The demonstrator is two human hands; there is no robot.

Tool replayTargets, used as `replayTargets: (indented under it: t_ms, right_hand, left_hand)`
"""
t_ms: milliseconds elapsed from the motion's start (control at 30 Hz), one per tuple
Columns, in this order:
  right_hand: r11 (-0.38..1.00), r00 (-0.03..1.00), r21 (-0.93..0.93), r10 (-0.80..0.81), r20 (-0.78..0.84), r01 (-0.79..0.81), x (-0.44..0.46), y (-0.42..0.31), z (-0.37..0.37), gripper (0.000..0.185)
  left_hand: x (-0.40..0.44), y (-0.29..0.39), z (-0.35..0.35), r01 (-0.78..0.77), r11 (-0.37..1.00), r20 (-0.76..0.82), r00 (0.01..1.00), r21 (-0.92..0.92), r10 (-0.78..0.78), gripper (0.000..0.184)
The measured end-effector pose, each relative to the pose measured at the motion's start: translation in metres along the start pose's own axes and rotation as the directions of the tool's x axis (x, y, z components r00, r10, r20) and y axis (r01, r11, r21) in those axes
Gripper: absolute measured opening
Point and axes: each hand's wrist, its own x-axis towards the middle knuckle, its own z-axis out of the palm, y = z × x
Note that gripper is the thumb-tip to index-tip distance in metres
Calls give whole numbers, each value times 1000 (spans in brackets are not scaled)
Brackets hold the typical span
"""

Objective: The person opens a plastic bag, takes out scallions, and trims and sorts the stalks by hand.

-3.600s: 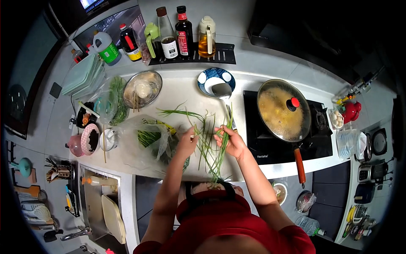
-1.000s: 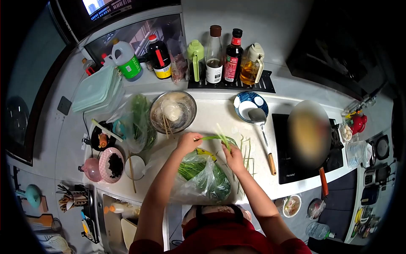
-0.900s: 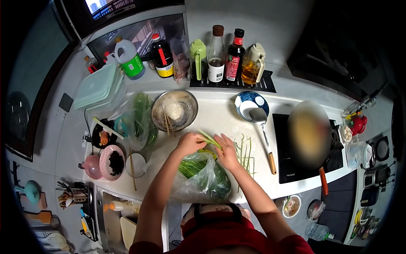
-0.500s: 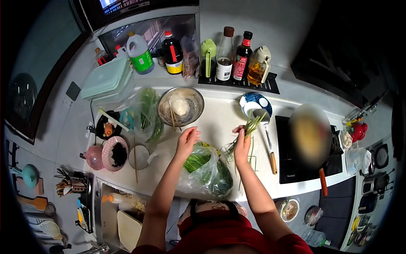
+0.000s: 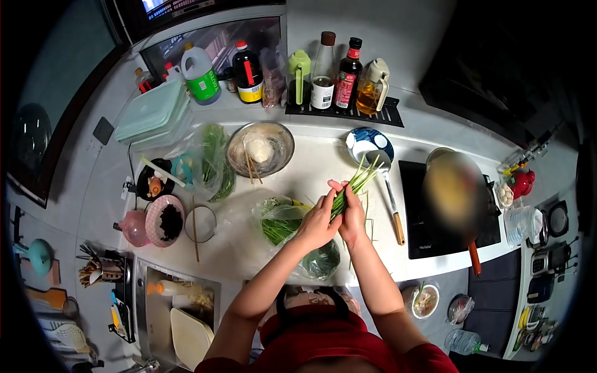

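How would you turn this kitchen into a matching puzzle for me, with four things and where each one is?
1. Green stalks
2. Metal spatula
3. Pale lump
4. Dark pieces

A. Inside the pink basket
B. Between the left hand and the right hand
C. In the metal bowl with the chopsticks
D. Wide end at the blue-and-white bowl

Right pairs: 1-B, 2-D, 3-C, 4-A.

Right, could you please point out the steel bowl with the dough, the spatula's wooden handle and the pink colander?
Steel bowl (image 5: 283, 163): head view, on its inner wall, right of the dough.
Spatula (image 5: 398, 227): head view, on its wooden handle.
Pink colander (image 5: 153, 222): head view, on its rim.
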Motion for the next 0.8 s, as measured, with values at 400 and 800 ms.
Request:
replayTargets:
  t_ms: [400, 800]
  right_hand:
    - [901, 875, -353, 368, 314, -252, -25, 42, 37, 17]
    - [-159, 654, -634, 155, 741, 757, -48, 133, 12, 30]
  left_hand:
    - [-83, -17, -13, 124, 970, -403, 892, -211, -202, 43]
    - [-224, -141, -62, 483, 851, -757, 630, 205, -175, 31]
